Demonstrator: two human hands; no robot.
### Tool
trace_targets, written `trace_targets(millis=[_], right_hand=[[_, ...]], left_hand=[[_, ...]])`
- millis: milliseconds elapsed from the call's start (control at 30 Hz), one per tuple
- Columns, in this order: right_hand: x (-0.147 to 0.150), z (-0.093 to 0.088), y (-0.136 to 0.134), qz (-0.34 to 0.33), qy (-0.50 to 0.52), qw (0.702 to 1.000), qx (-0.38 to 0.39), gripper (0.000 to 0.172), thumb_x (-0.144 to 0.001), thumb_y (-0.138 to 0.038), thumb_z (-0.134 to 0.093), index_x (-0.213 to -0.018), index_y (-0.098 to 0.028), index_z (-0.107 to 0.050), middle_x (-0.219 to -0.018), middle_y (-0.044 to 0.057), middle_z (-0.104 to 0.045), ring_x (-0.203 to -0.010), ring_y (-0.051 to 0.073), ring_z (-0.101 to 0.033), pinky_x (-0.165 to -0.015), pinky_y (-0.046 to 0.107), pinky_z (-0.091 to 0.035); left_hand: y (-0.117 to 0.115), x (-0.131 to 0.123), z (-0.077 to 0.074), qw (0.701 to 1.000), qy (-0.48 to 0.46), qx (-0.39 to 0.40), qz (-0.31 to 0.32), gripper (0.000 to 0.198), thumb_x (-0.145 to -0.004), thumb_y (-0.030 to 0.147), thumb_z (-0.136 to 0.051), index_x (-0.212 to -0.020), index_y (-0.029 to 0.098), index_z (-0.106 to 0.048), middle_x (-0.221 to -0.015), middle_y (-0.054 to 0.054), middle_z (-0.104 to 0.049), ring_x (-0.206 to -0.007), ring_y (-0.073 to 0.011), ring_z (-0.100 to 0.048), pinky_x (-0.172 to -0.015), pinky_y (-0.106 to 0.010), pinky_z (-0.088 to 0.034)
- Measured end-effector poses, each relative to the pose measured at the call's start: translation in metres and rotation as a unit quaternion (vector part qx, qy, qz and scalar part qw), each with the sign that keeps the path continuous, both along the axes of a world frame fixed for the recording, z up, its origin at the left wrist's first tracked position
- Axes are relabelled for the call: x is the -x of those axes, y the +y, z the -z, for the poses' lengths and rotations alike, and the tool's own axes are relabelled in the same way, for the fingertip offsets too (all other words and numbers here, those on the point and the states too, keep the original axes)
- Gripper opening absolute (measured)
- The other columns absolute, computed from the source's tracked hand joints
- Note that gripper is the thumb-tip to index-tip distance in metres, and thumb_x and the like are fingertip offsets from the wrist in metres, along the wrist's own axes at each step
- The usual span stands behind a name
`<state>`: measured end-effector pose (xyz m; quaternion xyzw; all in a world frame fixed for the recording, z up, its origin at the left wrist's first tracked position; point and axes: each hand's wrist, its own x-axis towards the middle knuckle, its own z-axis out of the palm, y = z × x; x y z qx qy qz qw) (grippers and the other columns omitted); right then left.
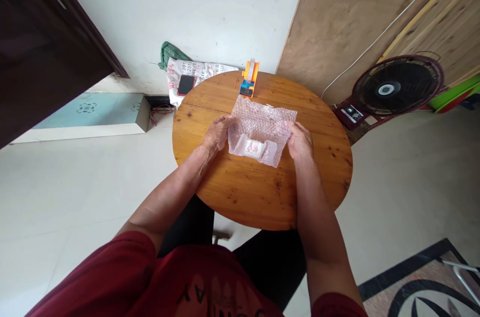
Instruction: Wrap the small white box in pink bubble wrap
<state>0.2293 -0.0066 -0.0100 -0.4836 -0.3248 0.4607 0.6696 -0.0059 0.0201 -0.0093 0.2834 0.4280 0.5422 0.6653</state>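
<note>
A pinkish, see-through sheet of bubble wrap (260, 114) is spread over the round wooden table (255, 197). On its near part lies a small white packet with reddish marks (253, 147), partly covered by a fold of the wrap. My left hand (218, 132) pinches the sheet's left edge. At the right edge, my right hand (300, 138) grips the wrap between thumb and fingers. Just beyond the sheet, an orange and blue tape dispenser (249, 78) stands near the table's far side.
A dark phone-like object with a red edge (186, 85) rests at the table's far left, by a printed white sack (204, 71) and green bag (174, 52). A fan (397, 84) stands to the right. The wall (180, 2) lies behind the table.
</note>
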Motion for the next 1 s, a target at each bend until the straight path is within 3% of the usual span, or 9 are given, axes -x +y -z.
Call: trace_targets(millis=[133, 267, 400, 467, 567, 700, 800, 867, 1000], right_hand=[[-0.003, 0.002, 0.001, 0.032, -0.056, 0.997, 0.046, 0.026, -0.065, -0.040, -0.074, -0.079, -0.021, -0.065, -0.071, -0.003, -0.068, -0.060, 0.012, -0.061, -0.058, 0.025, -0.050], [-0.005, 0.002, 0.001, 0.091, -0.147, 0.984, 0.030, 0.030, -0.070, -0.044, -0.071, -0.088, -0.020, -0.067, -0.082, 0.000, -0.069, -0.070, 0.013, -0.063, -0.063, 0.026, -0.050], [-0.001, -0.007, -0.006, 0.145, -0.242, 0.956, -0.085, 0.026, -0.076, -0.042, -0.069, -0.092, -0.021, -0.067, -0.092, 0.002, -0.070, -0.084, 0.016, -0.066, -0.081, 0.033, -0.053], [0.005, -0.017, -0.015, 0.153, -0.282, 0.936, -0.146, 0.022, -0.081, -0.040, -0.066, -0.093, -0.022, -0.067, -0.094, 0.003, -0.071, -0.086, 0.017, -0.067, -0.085, 0.035, -0.053], [0.019, -0.036, -0.034, 0.095, -0.343, 0.916, -0.184, 0.020, -0.087, -0.041, -0.063, -0.096, -0.024, -0.068, -0.097, 0.003, -0.072, -0.088, 0.019, -0.067, -0.086, 0.037, -0.054], [0.037, -0.056, -0.056, -0.090, -0.396, 0.896, -0.182, 0.022, -0.091, -0.041, -0.059, -0.104, -0.028, -0.071, -0.104, 0.002, -0.074, -0.100, 0.021, -0.067, -0.094, 0.039, -0.050], [0.048, -0.058, -0.059, -0.186, -0.429, 0.870, -0.154, 0.025, -0.092, -0.043, -0.058, -0.111, -0.031, -0.071, -0.119, 0.001, -0.072, -0.115, 0.024, -0.062, -0.104, 0.040, -0.044], [0.052, -0.054, -0.055, -0.209, -0.462, 0.851, -0.138, 0.028, -0.092, -0.043, -0.058, -0.115, -0.032, -0.069, -0.126, 0.002, -0.069, -0.121, 0.025, -0.060, -0.107, 0.041, -0.040], [0.049, -0.045, -0.047, -0.188, -0.563, 0.799, -0.098, 0.035, -0.097, -0.044, -0.046, -0.121, -0.027, -0.065, -0.132, 0.006, -0.066, -0.121, 0.028, -0.057, -0.105, 0.043, -0.035]], left_hand=[[0.000, 0.001, 0.002, 1.000, 0.010, 0.001, 0.008, 0.021, -0.066, 0.020, -0.069, -0.083, 0.017, -0.057, -0.065, 0.002, -0.061, -0.055, -0.0110, -0.055, -0.056, -0.024, -0.045], [0.004, 0.002, 0.008, 0.994, 0.077, -0.058, -0.053, 0.036, -0.066, 0.018, -0.067, -0.099, 0.018, -0.056, -0.078, 0.001, -0.064, -0.064, -0.0123, -0.059, -0.063, -0.025, -0.047], [0.000, 0.003, 0.008, 0.940, 0.235, -0.206, -0.133, 0.031, -0.071, 0.024, -0.068, -0.101, 0.018, -0.062, -0.103, -0.007, -0.068, -0.098, -0.0203, -0.063, -0.084, -0.031, -0.049], [-0.006, 0.004, 0.004, 0.906, 0.303, -0.262, -0.135, 0.028, -0.074, 0.029, -0.067, -0.101, 0.019, -0.064, -0.110, -0.008, -0.069, -0.107, -0.0232, -0.062, -0.090, -0.035, -0.049], [-0.014, 0.004, 0.000, 0.883, 0.355, -0.295, -0.090, 0.025, -0.078, 0.034, -0.064, -0.098, 0.019, -0.066, -0.110, -0.007, -0.070, -0.108, -0.0238, -0.062, -0.094, -0.037, -0.048], [-0.018, 0.002, -0.002, 0.884, 0.371, -0.285, 0.004, 0.029, -0.074, 0.030, -0.065, -0.100, 0.017, -0.067, -0.109, -0.008, -0.071, -0.105, -0.0243, -0.064, -0.095, -0.037, -0.048], [-0.018, 0.002, -0.003, 0.885, 0.376, -0.271, 0.038, 0.033, -0.070, 0.024, -0.066, -0.103, 0.017, -0.069, -0.104, -0.006, -0.071, -0.100, -0.0235, -0.064, -0.093, -0.034, -0.047], [-0.018, 0.003, -0.004, 0.893, 0.367, -0.256, 0.050, 0.036, -0.067, 0.020, -0.066, -0.104, 0.018, -0.070, -0.099, -0.005, -0.071, -0.092, -0.0215, -0.063, -0.086, -0.031, -0.048], [-0.020, 0.003, -0.005, 0.908, 0.346, -0.223, 0.079, 0.037, -0.062, 0.014, -0.061, -0.098, 0.016, -0.072, -0.076, 0.000, -0.066, -0.065, -0.0143, -0.053, -0.064, -0.025, -0.042]])
